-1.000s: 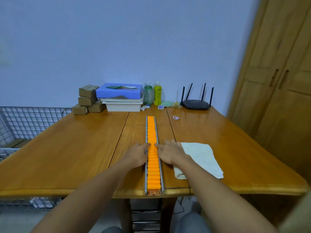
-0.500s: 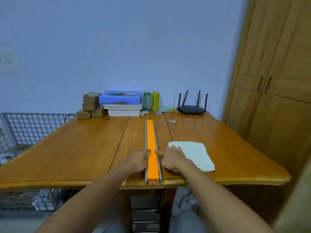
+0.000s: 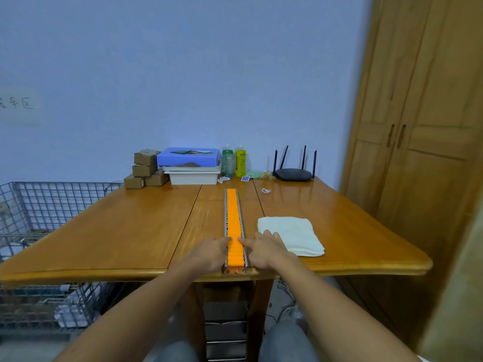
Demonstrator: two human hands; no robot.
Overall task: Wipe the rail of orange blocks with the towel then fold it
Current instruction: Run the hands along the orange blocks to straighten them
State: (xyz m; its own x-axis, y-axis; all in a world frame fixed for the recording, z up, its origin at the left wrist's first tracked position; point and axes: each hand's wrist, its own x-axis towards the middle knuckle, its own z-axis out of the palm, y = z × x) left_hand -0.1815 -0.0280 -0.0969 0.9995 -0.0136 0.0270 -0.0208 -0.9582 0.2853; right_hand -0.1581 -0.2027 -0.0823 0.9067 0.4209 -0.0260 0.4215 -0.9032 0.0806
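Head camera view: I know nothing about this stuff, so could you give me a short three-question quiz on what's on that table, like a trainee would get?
1. True or false: the towel lies folded on the table, to the right of the rail of orange blocks.
2. Where do the index fingers of the left hand and right hand touch? A) the orange blocks, towards the rail's near end; B) the towel's far edge; C) the table's far edge.
3. How many antennas stand up from the black router?
Key: 1 true; 2 A; 3 four.
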